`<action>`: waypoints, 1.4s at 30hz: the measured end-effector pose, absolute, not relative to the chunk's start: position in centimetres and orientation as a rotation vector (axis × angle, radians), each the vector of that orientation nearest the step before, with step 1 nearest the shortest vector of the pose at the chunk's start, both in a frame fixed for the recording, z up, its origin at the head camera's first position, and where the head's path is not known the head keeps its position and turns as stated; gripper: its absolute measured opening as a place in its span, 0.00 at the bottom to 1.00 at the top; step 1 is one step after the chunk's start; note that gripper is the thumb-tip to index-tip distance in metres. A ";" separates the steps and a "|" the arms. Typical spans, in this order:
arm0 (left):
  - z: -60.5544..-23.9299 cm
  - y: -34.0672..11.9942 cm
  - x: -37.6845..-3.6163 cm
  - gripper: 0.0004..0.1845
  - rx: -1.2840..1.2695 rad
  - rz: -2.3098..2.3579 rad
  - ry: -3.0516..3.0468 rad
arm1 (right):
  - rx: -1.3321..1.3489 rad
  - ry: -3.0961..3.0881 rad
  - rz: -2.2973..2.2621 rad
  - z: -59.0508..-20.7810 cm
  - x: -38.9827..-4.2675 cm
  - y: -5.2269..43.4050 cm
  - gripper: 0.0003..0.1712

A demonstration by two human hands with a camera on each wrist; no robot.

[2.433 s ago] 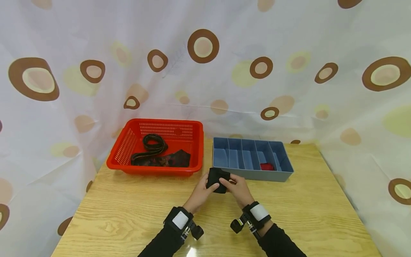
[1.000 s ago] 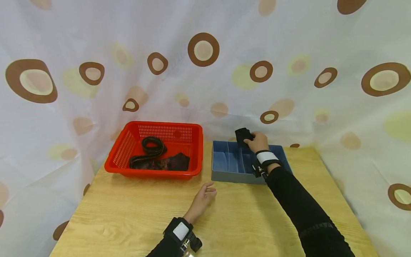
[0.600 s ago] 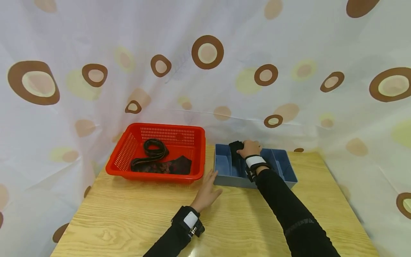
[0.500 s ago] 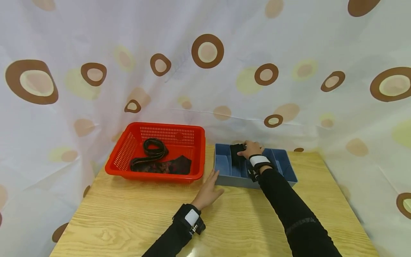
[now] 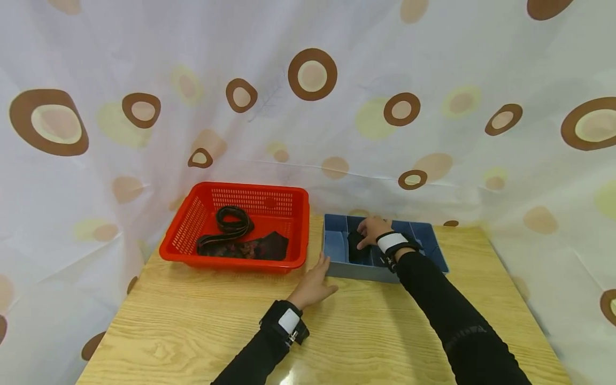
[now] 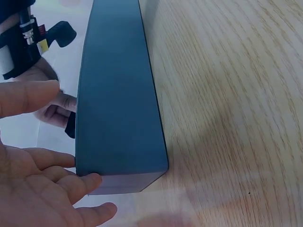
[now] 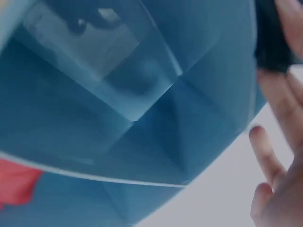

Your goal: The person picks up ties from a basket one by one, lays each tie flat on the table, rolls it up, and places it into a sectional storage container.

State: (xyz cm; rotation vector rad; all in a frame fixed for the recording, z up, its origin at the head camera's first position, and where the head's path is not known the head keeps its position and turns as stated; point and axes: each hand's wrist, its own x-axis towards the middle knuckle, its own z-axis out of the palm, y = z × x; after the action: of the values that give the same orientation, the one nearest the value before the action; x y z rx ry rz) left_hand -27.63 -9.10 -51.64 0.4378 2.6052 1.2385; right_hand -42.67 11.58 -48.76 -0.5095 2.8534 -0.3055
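A folded black cloth (image 5: 357,250) sits down inside the second compartment from the left of a blue-grey divided box (image 5: 358,271). My right hand (image 5: 376,230) reaches over the box and holds the cloth between thumb and fingers. In the right wrist view, the black cloth (image 7: 272,40) shows at the top right, between thumb and fingers. At the box's front left corner my left hand (image 5: 312,286) spreads its fingers, its fingertips (image 6: 92,182) touching the corner in the left wrist view.
A red basket (image 5: 236,264) stands left of the box, holding a coiled dark strip (image 5: 233,227) and a dark patterned cloth (image 5: 260,247). In the right wrist view a red cloth (image 7: 16,182) lies in another compartment. A patterned curtain (image 5: 356,149) hangs behind the table (image 5: 192,321).
Both hands held the black cloth in front of the box. The right hand then carried it over and lowered it into the second compartment. The left hand let go and moved to the box's corner.
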 end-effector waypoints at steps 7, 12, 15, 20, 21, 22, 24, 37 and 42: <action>-51.5 -8.8 -27.6 0.42 0.424 1.188 2.608 | -0.409 2.785 -0.265 -47.1 -39.9 9.9 0.28; -51.6 -8.6 -27.5 0.43 0.419 1.175 2.608 | -0.410 2.671 -0.317 -52.7 -43.1 12.4 0.36; -51.6 -8.8 -27.5 0.43 0.418 1.173 2.605 | -0.546 2.668 -0.326 -58.2 -46.6 15.0 0.37; -51.5 -8.8 -27.4 0.43 0.428 1.166 2.607 | -0.474 2.670 -0.122 -54.7 -43.5 12.3 0.26; -51.5 -8.8 -27.5 0.43 0.436 1.165 2.607 | -0.462 2.692 -0.077 -53.0 -42.0 11.3 0.24; -51.5 -8.7 -27.5 0.43 0.445 1.162 2.608 | -0.501 2.743 -0.039 -51.8 -40.8 10.8 0.23; -51.5 -8.7 -27.6 0.42 0.460 1.155 2.612 | -0.606 2.872 0.058 -49.8 -38.6 10.0 0.21; -50.9 -8.2 -27.3 0.40 0.430 1.013 2.671 | -0.890 3.136 0.188 -51.3 -38.6 11.1 0.10; -50.9 -8.0 -27.4 0.40 0.430 0.978 2.676 | -0.857 3.125 0.236 -51.1 -38.4 11.4 0.17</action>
State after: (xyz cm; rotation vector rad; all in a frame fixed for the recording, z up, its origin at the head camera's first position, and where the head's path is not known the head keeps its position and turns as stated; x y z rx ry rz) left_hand -27.41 -7.97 -50.91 0.4301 2.6759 0.9784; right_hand -38.45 11.36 -51.12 -0.8570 3.1251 0.2363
